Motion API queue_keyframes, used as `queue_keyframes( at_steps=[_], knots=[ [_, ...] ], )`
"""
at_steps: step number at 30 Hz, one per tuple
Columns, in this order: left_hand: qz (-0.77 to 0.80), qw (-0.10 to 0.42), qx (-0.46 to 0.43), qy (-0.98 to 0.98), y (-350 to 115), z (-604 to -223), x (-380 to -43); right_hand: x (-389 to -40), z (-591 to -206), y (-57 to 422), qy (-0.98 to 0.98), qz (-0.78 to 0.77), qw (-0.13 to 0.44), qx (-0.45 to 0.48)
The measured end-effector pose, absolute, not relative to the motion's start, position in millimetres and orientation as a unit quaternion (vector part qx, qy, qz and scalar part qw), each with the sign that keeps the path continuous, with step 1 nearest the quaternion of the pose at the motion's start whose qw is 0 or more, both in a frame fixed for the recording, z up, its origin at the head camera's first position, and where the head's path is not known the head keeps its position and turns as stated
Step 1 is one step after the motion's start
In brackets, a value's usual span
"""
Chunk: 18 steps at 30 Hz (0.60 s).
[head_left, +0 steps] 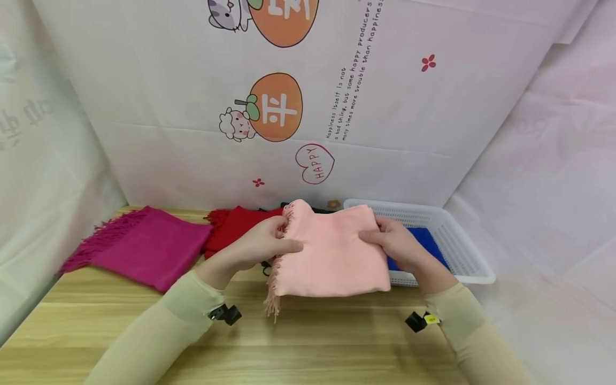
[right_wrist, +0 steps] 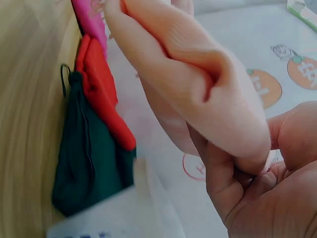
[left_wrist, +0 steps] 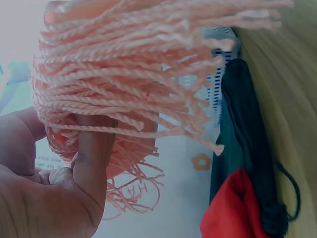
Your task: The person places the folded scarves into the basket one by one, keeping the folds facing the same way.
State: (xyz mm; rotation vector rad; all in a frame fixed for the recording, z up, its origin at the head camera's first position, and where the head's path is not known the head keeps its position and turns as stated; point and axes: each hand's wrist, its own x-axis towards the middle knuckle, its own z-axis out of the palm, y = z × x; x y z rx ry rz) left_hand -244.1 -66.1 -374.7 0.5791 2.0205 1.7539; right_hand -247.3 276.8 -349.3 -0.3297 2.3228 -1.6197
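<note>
Pale sleeves (head_left: 139,342) frame a pink cloth (head_left: 337,262) held above the desk (head_left: 308,353)

Both sleeves run off the bottom of the head view, so the upper arms are lost to me. Small black devices (head_left: 226,314) sit at the wrists. Beyond them the left hand (head_left: 260,243) grasps the fringed side of the folded pink cloth, thumb in front, while the right hand (head_left: 397,243) pinches the opposite side. Most of the fingers are out of sight behind the fabric; from the left wrist, strands of pink fringe (left_wrist: 124,84) fall across them as well. How many layers the fold has, I cannot tell.

Raised like that, the cloth blocks much of what lies behind it. Dark green cloth (left_wrist: 247,124) shows only as slivers from above — the wrist views reveal more, with a thin cord loop at one end and a red cloth (head_left: 240,224) overlapping it. That red piece is itself partly covered by the left hand. Over to the left, a magenta cloth (head_left: 154,246) lies in plain sight, fringe outward. On the right, a white basket (head_left: 467,256) holds a blue cloth (head_left: 428,243) — both partly masked by the right hand and the pink cloth. Behind everything hangs a printed sheet (head_left: 409,117), its topmost orange motif (head_left: 284,24) cut off.
</note>
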Motion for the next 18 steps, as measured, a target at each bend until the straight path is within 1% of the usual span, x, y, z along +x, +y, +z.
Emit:
queue_keyframes(
  at_steps=[3,9,13,18],
  knots=[
    [0.620,0.184,0.215,0.732,-54,-373,-250,-254,-347,287,0.816,-0.551,0.140,-0.105],
    [0.614,0.167,0.219,0.740,-27,-371,-259,-265,-340,310,0.833,-0.530,0.130,-0.097],
    [0.603,0.141,0.219,0.754,-9,-373,-266,-273,-335,325,0.839,-0.521,0.123,-0.095],
    [0.613,0.127,0.214,0.750,8,-375,-275,-281,-331,337,0.850,-0.508,0.114,-0.084]
  ],
)
